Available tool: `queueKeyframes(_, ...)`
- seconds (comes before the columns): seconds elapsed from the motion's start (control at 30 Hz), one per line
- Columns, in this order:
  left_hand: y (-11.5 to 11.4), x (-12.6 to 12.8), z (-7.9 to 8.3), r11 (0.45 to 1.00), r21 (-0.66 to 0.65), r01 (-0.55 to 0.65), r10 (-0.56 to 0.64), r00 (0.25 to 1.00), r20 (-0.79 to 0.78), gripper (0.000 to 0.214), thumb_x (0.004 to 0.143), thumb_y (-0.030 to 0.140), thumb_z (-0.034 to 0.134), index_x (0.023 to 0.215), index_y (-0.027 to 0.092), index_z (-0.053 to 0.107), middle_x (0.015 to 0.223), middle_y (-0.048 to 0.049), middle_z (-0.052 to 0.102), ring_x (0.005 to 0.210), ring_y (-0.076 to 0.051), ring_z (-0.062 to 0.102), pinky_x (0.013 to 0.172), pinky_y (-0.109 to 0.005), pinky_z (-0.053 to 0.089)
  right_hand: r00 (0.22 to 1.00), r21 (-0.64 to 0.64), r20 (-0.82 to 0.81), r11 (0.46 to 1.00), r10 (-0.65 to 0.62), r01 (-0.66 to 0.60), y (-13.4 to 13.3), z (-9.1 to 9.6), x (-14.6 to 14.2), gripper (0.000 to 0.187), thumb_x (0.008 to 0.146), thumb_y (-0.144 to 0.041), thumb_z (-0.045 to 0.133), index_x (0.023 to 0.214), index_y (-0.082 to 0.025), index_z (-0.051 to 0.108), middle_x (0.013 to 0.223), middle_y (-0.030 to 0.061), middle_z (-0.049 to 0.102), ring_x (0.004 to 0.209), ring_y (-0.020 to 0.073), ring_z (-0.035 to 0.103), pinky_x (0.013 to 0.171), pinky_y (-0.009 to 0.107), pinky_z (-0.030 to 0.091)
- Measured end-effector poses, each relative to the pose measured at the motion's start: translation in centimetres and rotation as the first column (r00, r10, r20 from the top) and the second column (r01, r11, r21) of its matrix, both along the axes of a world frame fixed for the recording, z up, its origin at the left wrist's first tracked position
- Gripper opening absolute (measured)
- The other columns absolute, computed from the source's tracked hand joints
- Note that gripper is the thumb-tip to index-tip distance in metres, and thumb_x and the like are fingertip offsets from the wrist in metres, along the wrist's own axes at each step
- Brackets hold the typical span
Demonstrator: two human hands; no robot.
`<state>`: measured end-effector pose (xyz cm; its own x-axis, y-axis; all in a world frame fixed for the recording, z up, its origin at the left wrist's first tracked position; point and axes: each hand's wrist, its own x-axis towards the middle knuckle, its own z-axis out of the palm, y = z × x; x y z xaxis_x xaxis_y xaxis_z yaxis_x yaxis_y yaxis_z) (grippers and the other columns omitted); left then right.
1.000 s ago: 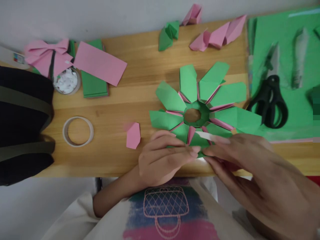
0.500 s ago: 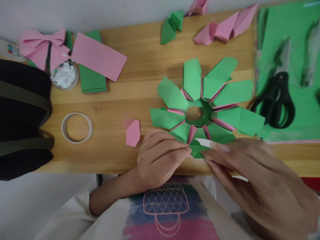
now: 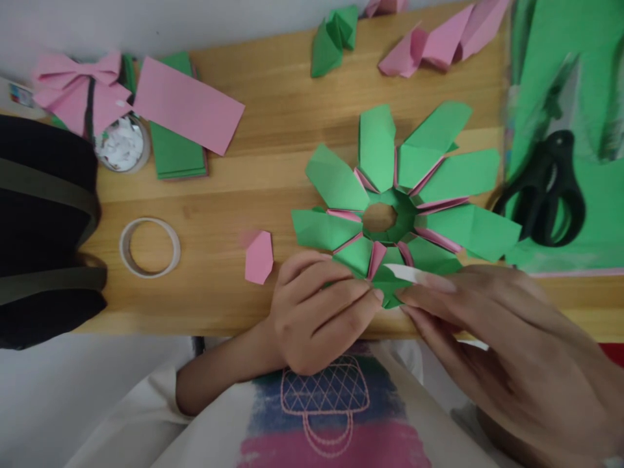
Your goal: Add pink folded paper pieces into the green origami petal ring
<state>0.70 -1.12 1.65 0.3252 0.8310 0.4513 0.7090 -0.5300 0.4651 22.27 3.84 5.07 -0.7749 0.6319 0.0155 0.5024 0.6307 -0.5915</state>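
Note:
A ring-shaped paper flower lies on the wooden table, its green petals spread around a round hole, with pink folded paper between them. At its near side my left hand pinches the edge of a green petal with closed fingers. From the other side my right hand grips the same petal between thumb and fingers, a long pale nail lying over the green paper. The fingertips of both hands almost meet there and partly cover the fold. A small pink paper piece lies left of my left hand.
Black-handled scissors lie on green sheets at the right. Folded green and pink pieces stand along the back. A tape roll, stacked paper, a pink card and a black bag are leftward.
My left hand's fingertips have slid slightly right along the near petal, closer to my right fingers. The camera view has shifted a little; the flower stays in place.

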Motion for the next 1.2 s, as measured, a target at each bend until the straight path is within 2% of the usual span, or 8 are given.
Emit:
queueKeyframes(0.33, 0.8, 0.5, -0.8, 1.0, 0.002, 0.001, -0.001, 0.993, 0.122, 0.012, 0.087, 0.007, 0.06, 0.088, 0.018, 0.066, 0.079, 0.0005, 0.072, 0.075, -0.013, 0.063, 0.077, -0.031, 0.05, 0.983, 0.053, -0.072, 0.984, -0.167, 0.171, 0.0, -0.3, -1.0, 0.045, 0.088, -0.011, 0.057, 0.128, -0.031, 0.054, 0.09, -0.0014, 0.071, 0.08, 0.0201, 0.067, 0.073, 0.037, 0.052)
queueKeyframes(0.5, 2.2, 0.1, -0.6, 0.995, -0.099, 0.001, 0.019, 0.98, 0.198, 0.012, 0.089, 0.013, 0.06, 0.081, 0.018, 0.066, 0.074, 0.0002, 0.071, 0.075, -0.014, 0.062, 0.073, -0.03, 0.049, 0.981, 0.092, -0.134, 0.983, -0.143, 0.156, 1.6, 0.4, -2.3, 0.051, 0.087, -0.015, 0.059, 0.135, -0.027, 0.046, 0.092, -0.0023, 0.073, 0.083, 0.0168, 0.07, 0.081, 0.033, 0.056)
queueKeyframes(0.67, 4.1, -0.5, 0.6, 0.932, -0.363, 0.008, 0.126, 0.93, 0.344, 0.014, 0.084, 0.02, 0.066, 0.071, 0.02, 0.07, 0.072, 0.0022, 0.073, 0.069, -0.012, 0.064, 0.067, -0.025, 0.049, 0.99, -0.078, -0.093, 0.992, -0.103, 0.095, 5.0, 1.7, -3.6, 0.048, 0.08, -0.013, 0.061, 0.127, -0.022, 0.052, 0.084, -0.0028, 0.075, 0.078, 0.0161, 0.071, 0.068, 0.028, 0.056)
queueKeyframes(0.77, 4.9, -0.8, 1.9, 0.857, -0.513, 0.055, 0.177, 0.903, 0.392, 0.012, 0.08, 0.017, 0.067, 0.07, 0.019, 0.072, 0.074, 0.0019, 0.075, 0.072, -0.013, 0.068, 0.066, -0.023, 0.051, 0.995, -0.232, -0.064, 0.971, -0.077, 0.06, 6.7, 2.5, -4.1, 0.051, 0.076, -0.013, 0.061, 0.126, -0.023, 0.053, 0.077, -0.0056, 0.074, 0.052, 0.0113, 0.065, 0.049, 0.023, 0.051)
queueKeyframes(0.87, 5.5, -1.1, 3.0, 0.811, -0.576, 0.101, 0.168, 0.903, 0.395, 0.012, 0.08, 0.018, 0.065, 0.07, 0.017, 0.072, 0.072, 0.0009, 0.075, 0.069, -0.013, 0.068, 0.062, -0.022, 0.051, 1.0, -0.318, -0.021, 0.948, -0.018, 0.011, 7.5, 3.1, -4.4, 0.054, 0.077, -0.013, 0.058, 0.129, -0.026, 0.049, 0.077, -0.0082, 0.074, 0.034, 0.0049, 0.05, 0.036, 0.019, 0.04)
queueKeyframes(1.0, 6.0, -1.4, 3.6, 0.809, -0.568, 0.149, 0.088, 0.925, 0.369, 0.014, 0.077, 0.016, 0.064, 0.064, 0.016, 0.071, 0.064, -0.0005, 0.071, 0.059, -0.011, 0.063, 0.053, -0.021, 0.046, 1.0, -0.352, 0.013, 0.936, 0.027, -0.021, 7.4, 3.2, -4.6, 0.058, 0.079, -0.013, 0.057, 0.135, -0.026, 0.045, 0.08, -0.0059, 0.074, 0.037, 0.0055, 0.053, 0.037, 0.019, 0.04)
queueKeyframes(1.07, 6.2, -1.5, 3.5, 0.801, -0.571, 0.18, 0.068, 0.92, 0.386, 0.014, 0.076, 0.016, 0.064, 0.064, 0.015, 0.07, 0.064, -0.0016, 0.07, 0.058, -0.011, 0.062, 0.052, -0.021, 0.045, 1.0, -0.28, 0.007, 0.96, -0.018, 0.019, 7.1, 3.2, -4.4, 0.057, 0.08, -0.016, 0.058, 0.135, -0.023, 0.045, 0.083, -0.0028, 0.074, 0.046, 0.0089, 0.06, 0.042, 0.022, 0.045)
queueKeyframes(1.2, 6.8, -2.1, 2.8, 0.743, -0.621, 0.248, 0.065, 0.898, 0.435, 0.012, 0.077, 0.017, 0.063, 0.066, 0.014, 0.067, 0.063, -0.0009, 0.068, 0.055, -0.01, 0.059, 0.051, -0.021, 0.044, 0.979, 0.156, -0.13, 0.972, -0.158, 0.178, 6.0, 3.9, -3.0, 0.034, 0.079, -0.025, 0.063, 0.113, -0.021, 0.061, 0.101, 0.0053, 0.072, 0.088, 0.0201, 0.068, 0.075, 0.035, 0.054)
